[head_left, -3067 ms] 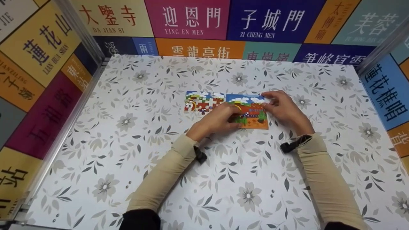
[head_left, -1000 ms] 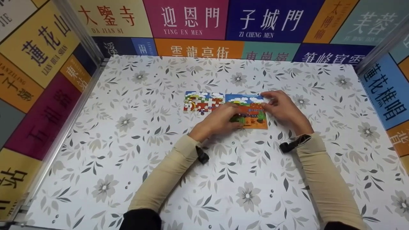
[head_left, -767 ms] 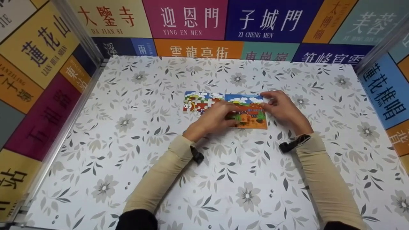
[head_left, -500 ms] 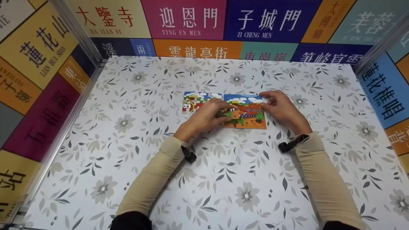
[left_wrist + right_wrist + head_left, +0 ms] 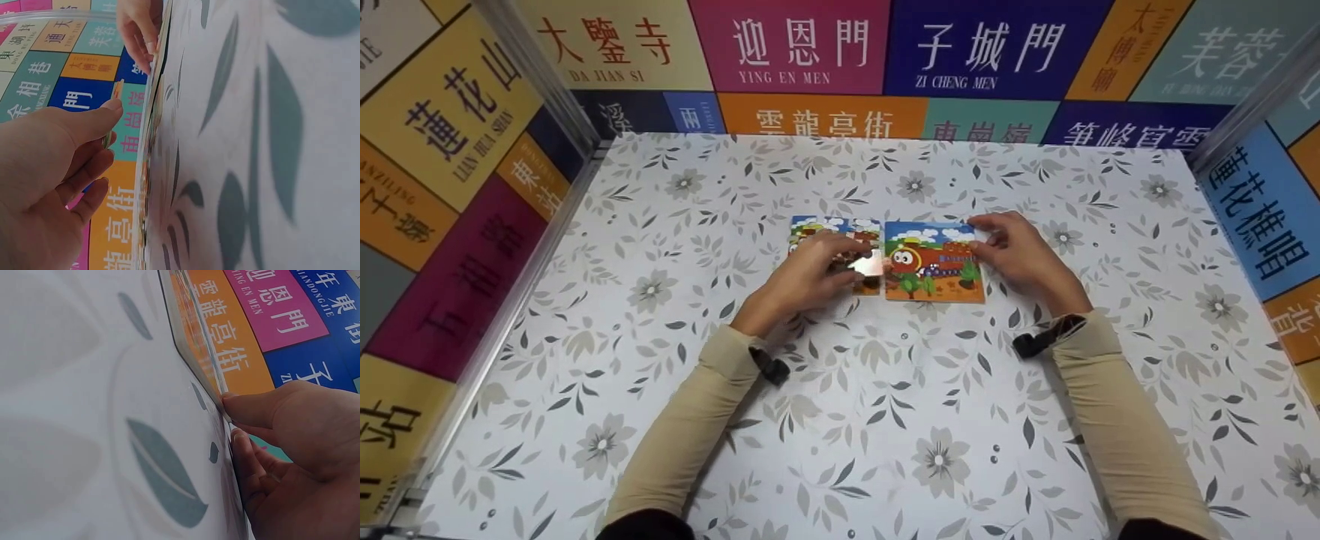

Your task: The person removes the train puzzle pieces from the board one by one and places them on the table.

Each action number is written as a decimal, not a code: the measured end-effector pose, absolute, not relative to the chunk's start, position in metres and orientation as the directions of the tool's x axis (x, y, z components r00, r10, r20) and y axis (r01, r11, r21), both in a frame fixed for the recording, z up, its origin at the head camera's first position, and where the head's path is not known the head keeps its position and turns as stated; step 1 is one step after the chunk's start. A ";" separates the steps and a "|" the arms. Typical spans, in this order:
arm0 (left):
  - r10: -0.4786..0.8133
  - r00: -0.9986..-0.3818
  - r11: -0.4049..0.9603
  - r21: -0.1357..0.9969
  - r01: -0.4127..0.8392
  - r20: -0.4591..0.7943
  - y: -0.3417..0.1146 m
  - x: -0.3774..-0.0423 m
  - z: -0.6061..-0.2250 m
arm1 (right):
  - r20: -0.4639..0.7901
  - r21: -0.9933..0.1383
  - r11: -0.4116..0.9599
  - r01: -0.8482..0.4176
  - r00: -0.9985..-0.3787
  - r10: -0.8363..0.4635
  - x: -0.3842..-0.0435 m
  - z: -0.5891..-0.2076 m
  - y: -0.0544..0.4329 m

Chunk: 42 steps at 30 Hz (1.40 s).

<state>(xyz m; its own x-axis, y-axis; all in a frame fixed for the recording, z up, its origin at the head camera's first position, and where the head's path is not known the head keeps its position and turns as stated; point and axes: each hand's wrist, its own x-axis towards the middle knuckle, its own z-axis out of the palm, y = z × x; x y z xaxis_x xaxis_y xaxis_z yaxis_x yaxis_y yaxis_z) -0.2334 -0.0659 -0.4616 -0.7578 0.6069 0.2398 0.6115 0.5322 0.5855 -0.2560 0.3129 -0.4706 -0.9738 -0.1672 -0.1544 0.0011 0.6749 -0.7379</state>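
Observation:
In the head view my left hand (image 5: 802,274) pinches a small jigsaw piece (image 5: 868,264), which catches a bright glare. In the left wrist view the piece (image 5: 118,90) stands thin between thumb and fingers, raised above the table. Below this hand lies a jigsaw puzzle (image 5: 829,224) of a red train, its seams visible and its lower left covered by the hand. Just right of it is a square picture card (image 5: 934,262) with the same train scene. My right hand (image 5: 1024,259) holds the card's upper right corner by thumb and index finger; in the right wrist view the thumb touches its edge.
The table (image 5: 840,420) wears a white cover with grey flowers and leaves. Colourful panels (image 5: 787,45) with Chinese lettering wall it in at the back and sides. Black camera mounts (image 5: 769,365) sit at both cuffs.
My left hand has lifted a jigsaw piece and carried it left, from over the picture card to over the puzzle. The train's face on the card is now uncovered. My right hand stays put.

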 end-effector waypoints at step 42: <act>0.640 -0.760 0.557 0.617 0.556 0.108 -0.117 -0.231 -0.465 | -0.110 -0.716 0.696 -0.065 -0.973 -0.203 -0.258 -0.472 0.314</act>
